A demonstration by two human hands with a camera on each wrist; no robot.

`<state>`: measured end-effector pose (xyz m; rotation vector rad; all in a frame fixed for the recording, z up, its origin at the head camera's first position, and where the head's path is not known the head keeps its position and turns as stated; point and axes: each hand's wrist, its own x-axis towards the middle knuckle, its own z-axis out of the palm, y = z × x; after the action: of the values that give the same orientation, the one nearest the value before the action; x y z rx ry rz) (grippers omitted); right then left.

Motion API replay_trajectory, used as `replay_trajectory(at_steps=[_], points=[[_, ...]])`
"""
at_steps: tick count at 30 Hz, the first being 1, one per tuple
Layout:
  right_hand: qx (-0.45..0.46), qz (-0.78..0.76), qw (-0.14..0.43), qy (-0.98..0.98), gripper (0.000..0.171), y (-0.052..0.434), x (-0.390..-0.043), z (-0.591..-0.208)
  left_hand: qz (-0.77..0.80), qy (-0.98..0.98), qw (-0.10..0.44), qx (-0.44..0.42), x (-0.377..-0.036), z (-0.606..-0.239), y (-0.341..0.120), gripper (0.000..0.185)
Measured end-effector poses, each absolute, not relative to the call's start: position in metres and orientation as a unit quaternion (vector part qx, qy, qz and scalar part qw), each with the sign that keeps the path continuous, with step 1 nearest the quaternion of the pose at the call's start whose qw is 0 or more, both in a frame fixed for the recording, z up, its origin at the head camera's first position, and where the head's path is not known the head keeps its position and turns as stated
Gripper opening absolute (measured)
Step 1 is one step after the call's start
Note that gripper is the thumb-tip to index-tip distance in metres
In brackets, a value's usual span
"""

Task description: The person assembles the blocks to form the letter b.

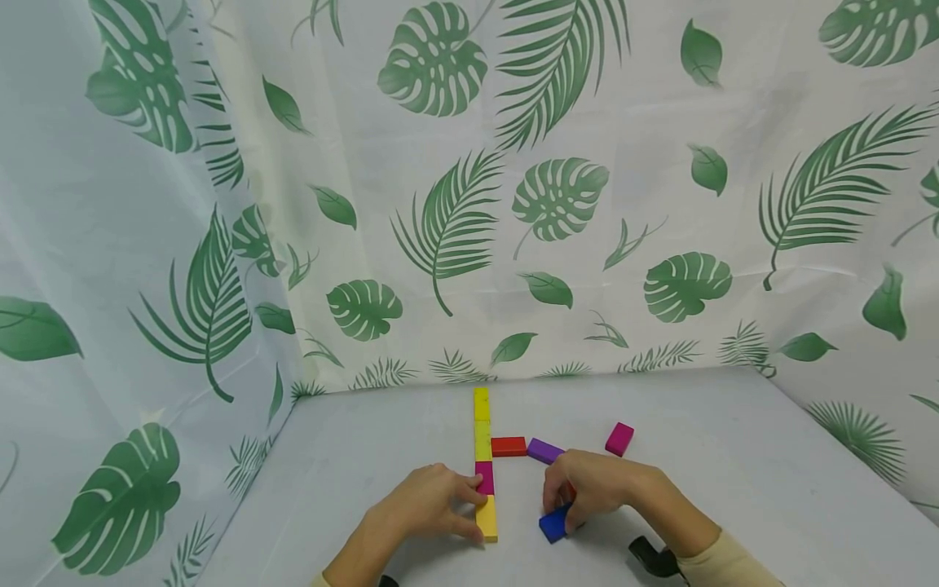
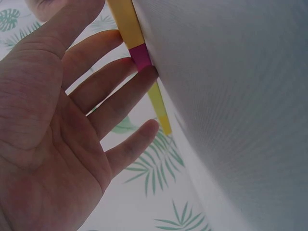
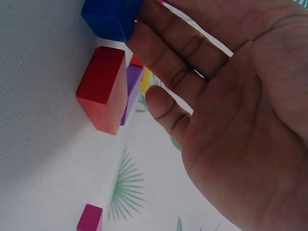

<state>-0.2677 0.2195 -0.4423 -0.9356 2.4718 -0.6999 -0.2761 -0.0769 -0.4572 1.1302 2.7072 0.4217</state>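
A straight line of blocks runs away from me on the grey table point(image 1: 734, 489): yellow point(image 1: 487, 518), magenta point(image 1: 484, 477), yellow-green point(image 1: 482, 440) and yellow point(image 1: 480, 403). My left hand point(image 1: 469, 509) lies flat against the line's left side. Its straight fingers point(image 2: 120, 91) touch the magenta block point(image 2: 141, 55) and the near yellow one point(image 2: 126, 21). My right hand point(image 1: 565, 509) arches over a blue block point(image 1: 553, 523) and pinches it between thumb and fingertips. A red block point(image 3: 103, 86) lies under that hand, just beyond the blue block point(image 3: 113, 17).
Another red block point(image 1: 509, 446) lies crosswise against the line's right side, with a purple block point(image 1: 545, 450) beside it. A loose magenta block point(image 1: 619, 438) sits further right. Leaf-print curtain point(image 1: 455, 204) walls close off the back and both sides of the table.
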Motion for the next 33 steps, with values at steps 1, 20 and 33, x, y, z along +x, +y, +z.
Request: replay_trajectory(at_steps=[1,20,33], points=[[-0.335,-0.25,0.201,0.886,0.023,0.2197,-0.2677,-0.4422,0.141,0.91,0.088,0.381,-0.2762,-0.4574,-0.077,0.055],[-0.323,-0.247,0.203,0.891,0.024,0.2215,-0.2678,-0.4402,0.138,0.911,0.084,0.38,-0.2761,-0.4582,-0.077,0.055],[-0.321,-0.249,0.202,0.891,0.024,0.2213,-0.2665,-0.4384,0.141,0.911,0.091,0.377,-0.2762,-0.4576,-0.0766,0.055]])
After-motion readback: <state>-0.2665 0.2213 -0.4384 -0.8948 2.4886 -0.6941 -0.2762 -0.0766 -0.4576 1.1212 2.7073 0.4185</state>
